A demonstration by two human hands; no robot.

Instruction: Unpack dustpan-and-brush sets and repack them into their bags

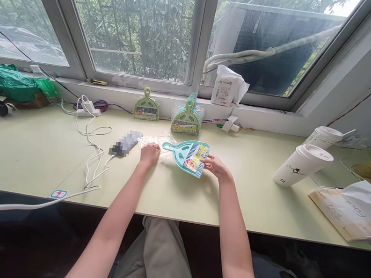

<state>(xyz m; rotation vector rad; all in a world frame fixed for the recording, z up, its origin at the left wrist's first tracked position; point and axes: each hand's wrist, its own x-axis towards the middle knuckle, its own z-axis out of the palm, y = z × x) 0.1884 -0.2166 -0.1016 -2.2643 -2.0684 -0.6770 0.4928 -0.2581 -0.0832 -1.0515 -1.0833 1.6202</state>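
A light blue dustpan-and-brush set (183,154) with a printed label is held over the table by my right hand (214,166), whose fingers grip its wide brush end. Its handle points left. My left hand (150,153) is closed at the table beside the handle, on crinkled clear plastic (167,140). Behind stand a green packaged dustpan set (146,108) and a stack of similar sets (187,119), both against the wall below the window.
A phone (125,144) with white cables lies left of my left hand. Two white cups (304,166) and a tissue pack (351,212) are at the right. A green bag (4,82) sits at the far left.
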